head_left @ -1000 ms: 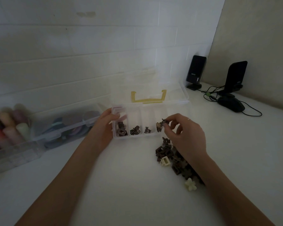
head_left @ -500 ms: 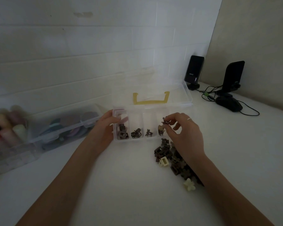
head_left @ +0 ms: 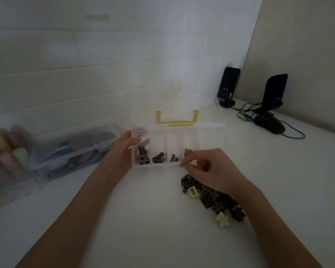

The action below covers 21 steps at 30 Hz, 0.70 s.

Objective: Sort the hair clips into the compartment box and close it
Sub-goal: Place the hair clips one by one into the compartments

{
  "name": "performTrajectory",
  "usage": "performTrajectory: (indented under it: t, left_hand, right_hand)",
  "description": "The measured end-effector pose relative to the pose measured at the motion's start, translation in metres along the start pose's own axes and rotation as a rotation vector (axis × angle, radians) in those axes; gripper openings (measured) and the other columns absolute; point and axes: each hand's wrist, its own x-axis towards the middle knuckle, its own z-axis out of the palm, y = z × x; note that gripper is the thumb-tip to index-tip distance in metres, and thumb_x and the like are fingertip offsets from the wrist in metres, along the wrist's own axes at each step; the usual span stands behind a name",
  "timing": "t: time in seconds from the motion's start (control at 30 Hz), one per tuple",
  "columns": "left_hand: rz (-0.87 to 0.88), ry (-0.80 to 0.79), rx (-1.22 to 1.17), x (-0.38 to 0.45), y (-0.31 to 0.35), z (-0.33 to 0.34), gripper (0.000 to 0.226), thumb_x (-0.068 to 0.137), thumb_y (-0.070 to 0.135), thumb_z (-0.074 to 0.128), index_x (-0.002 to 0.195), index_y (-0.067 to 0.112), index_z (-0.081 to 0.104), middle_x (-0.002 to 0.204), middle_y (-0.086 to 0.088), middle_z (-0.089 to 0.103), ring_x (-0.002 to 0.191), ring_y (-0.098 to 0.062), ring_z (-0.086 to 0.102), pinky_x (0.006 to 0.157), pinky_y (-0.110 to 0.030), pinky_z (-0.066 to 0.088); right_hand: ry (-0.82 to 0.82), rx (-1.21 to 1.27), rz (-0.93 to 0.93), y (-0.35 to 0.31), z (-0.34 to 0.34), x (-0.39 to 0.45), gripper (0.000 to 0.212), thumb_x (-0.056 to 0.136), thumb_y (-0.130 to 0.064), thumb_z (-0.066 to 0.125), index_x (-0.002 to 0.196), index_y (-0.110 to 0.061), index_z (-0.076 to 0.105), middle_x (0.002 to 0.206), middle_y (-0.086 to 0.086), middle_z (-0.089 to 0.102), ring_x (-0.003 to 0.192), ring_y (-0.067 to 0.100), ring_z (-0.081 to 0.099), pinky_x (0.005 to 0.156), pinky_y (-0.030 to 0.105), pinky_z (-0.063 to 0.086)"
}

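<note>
A clear compartment box (head_left: 159,165) lies open on the white table, its lid (head_left: 211,113) with a yellow handle (head_left: 177,120) tipped back. Its front row holds brown hair clips in separate compartments, one of them (head_left: 188,151) in the fourth. My left hand (head_left: 122,153) grips the box's left wall. My right hand (head_left: 215,169) hovers at the box's front edge, fingers loosely curled, with no clip visible in them. Just below it lies a pile of brown clips (head_left: 217,202), plus a cream square clip (head_left: 192,192) and a cream flower clip (head_left: 222,219).
A clear storage bin (head_left: 72,149) with coloured items stands at the left by the wall. Two black speakers (head_left: 228,87) (head_left: 275,91), a mouse (head_left: 269,124) and cables occupy the far right corner. A white wall rises right behind the box.
My right hand held a brown clip over the fourth compartment, let it go there, and has dropped back toward the pile. My left hand has kept its hold on the box.
</note>
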Motion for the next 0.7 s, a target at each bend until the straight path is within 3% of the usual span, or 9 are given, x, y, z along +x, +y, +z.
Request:
performTrajectory:
  t: [0.17,0.3,0.4,0.5,0.53,0.6,0.7]
  left_hand:
    - [0.010,-0.018,-0.030,0.0012,0.0001,-0.0017,0.060,0.058,0.026,0.068,0.116,0.013,0.063,0.116,-0.011,0.064,0.099,-0.024,0.066,0.071,-0.032,0.058]
    - [0.007,-0.029,-0.027,0.0015,-0.0001,-0.0024,0.061,0.060,0.023,0.067,0.120,0.013,0.062,0.115,-0.009,0.066,0.101,-0.023,0.066,0.072,-0.031,0.058]
    - [0.001,-0.023,-0.009,0.0021,-0.0006,-0.0029,0.058,0.069,0.016,0.061,0.127,0.010,0.059,0.119,-0.011,0.064,0.106,-0.025,0.064,0.075,-0.033,0.056]
    - [0.001,-0.013,-0.027,0.0038,-0.0009,-0.0035,0.059,0.061,0.020,0.066,0.120,0.013,0.062,0.113,-0.009,0.066,0.098,-0.021,0.067,0.069,-0.031,0.057]
    - [-0.002,-0.016,-0.031,0.0040,-0.0008,-0.0036,0.058,0.060,0.020,0.066,0.118,0.014,0.063,0.111,-0.008,0.067,0.096,-0.020,0.067,0.067,-0.030,0.057]
    - [-0.003,-0.021,-0.026,0.0040,-0.0008,-0.0035,0.057,0.059,0.020,0.066,0.116,0.015,0.064,0.108,-0.007,0.068,0.094,-0.020,0.067,0.066,-0.030,0.057]
    - [-0.003,-0.009,-0.013,0.0038,-0.0011,-0.0039,0.061,0.057,0.026,0.068,0.117,0.015,0.063,0.113,-0.009,0.066,0.098,-0.022,0.066,0.068,-0.031,0.057]
  right_hand:
    - [-0.217,-0.246,0.069,0.0039,0.0007,-0.0014,0.021,0.082,-0.031,0.060,0.098,-0.043,0.069,0.045,-0.007,0.046,0.046,0.007,0.045,0.048,0.014,0.028]
    - [-0.306,-0.298,0.104,0.0020,-0.0038,-0.0012,0.025,0.086,-0.030,0.057,0.106,-0.040,0.068,0.048,-0.039,0.047,0.049,-0.009,0.048,0.044,0.011,0.030]
    - [-0.308,-0.281,0.099,0.0010,-0.0046,0.0002,0.018,0.086,-0.034,0.060,0.101,-0.036,0.070,0.051,-0.048,0.043,0.057,-0.019,0.047,0.047,0.008,0.030]
    - [-0.270,-0.242,0.092,0.0006,-0.0018,0.0002,0.018,0.081,-0.047,0.064,0.092,-0.035,0.070,0.059,-0.028,0.057,0.058,-0.006,0.053,0.055,0.012,0.037]
    - [-0.255,-0.227,0.088,0.0006,-0.0004,0.0001,0.020,0.079,-0.050,0.064,0.090,-0.034,0.070,0.058,-0.020,0.058,0.055,-0.001,0.052,0.055,0.017,0.040]
    - [-0.206,-0.162,0.073,-0.0003,0.0014,-0.0001,0.022,0.077,-0.051,0.066,0.086,-0.032,0.070,0.048,-0.011,0.048,0.045,0.007,0.042,0.049,0.020,0.034]
    - [-0.111,-0.037,0.032,-0.0005,0.0014,0.0003,0.018,0.075,-0.047,0.069,0.083,-0.031,0.070,0.046,-0.007,0.049,0.042,0.008,0.038,0.048,0.023,0.032]
